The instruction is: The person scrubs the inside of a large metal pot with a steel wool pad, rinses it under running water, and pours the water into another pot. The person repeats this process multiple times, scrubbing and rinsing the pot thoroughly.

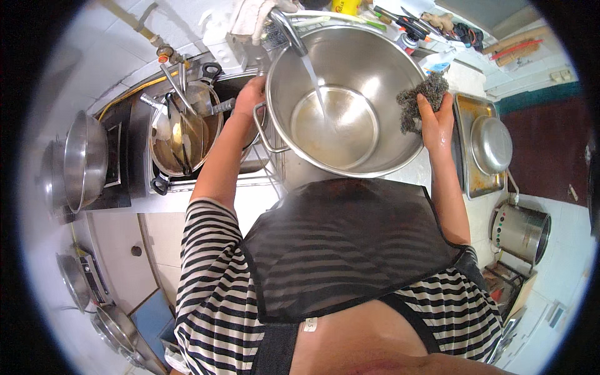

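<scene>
A large stainless steel pot sits in front of me, tilted so its inside faces me. Water runs into it from a metal faucet, and a little water lies on its bottom. In my right hand is a dark steel wool scrubber, held at the pot's right rim. My left hand is at the outside of the pot's left wall, above a loop handle. Its fingers are partly hidden, so its grip does not show.
Left of the pot stands another pot full of ladles and utensils. Steel basins lean farther left. On the right, a metal tray bears an upturned bowl. Knives and a spray can crowd the back ledge.
</scene>
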Available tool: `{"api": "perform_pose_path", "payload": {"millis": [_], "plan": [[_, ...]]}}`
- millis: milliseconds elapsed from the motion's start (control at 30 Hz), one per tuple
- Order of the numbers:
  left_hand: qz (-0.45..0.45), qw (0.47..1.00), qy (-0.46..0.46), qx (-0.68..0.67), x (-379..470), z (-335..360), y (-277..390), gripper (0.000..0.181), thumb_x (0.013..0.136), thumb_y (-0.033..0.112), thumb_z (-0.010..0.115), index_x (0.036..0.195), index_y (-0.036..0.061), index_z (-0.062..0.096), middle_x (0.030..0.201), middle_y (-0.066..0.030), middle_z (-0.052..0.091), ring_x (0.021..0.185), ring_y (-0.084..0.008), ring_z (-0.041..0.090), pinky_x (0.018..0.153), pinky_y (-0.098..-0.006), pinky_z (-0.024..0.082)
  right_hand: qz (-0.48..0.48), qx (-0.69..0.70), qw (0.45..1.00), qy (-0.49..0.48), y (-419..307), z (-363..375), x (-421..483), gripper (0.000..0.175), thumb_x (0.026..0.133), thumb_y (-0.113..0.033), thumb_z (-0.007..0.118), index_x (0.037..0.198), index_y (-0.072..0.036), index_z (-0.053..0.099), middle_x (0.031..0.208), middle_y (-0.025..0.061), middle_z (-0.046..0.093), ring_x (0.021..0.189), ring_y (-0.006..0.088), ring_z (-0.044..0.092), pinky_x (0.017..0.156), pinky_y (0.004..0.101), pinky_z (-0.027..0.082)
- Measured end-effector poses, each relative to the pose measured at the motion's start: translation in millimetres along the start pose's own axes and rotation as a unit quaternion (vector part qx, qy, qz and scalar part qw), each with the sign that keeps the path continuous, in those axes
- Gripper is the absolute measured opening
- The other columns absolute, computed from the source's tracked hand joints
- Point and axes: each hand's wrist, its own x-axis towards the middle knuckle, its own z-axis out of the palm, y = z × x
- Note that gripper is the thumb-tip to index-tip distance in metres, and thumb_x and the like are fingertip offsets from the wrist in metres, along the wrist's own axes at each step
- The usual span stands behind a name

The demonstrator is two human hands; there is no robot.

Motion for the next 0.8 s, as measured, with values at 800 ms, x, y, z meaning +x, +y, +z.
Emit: {"api": "perform_pose_path", "payload": {"millis": [800], "plan": [[-0.214, 0.855, 0.139, -0.452, -92, -40, 160, 0.032, 0.103, 0.025, 0.049, 0.126, 0.0034, 0.054, 0.114, -0.0066, 0.059, 0.098, -0.0129, 0.057, 0.087, -0.0290, 0.047, -0.097, -0.152, 0.984, 0.004, -10, -9, 1, 0.046, 0.082, -0.023, 0.073, 0.117, 0.003, 0.057, 0.108, 0.0214, 0.060, 0.101, 0.0340, 0.058, 0.090, 0.0414, 0.045]]}}
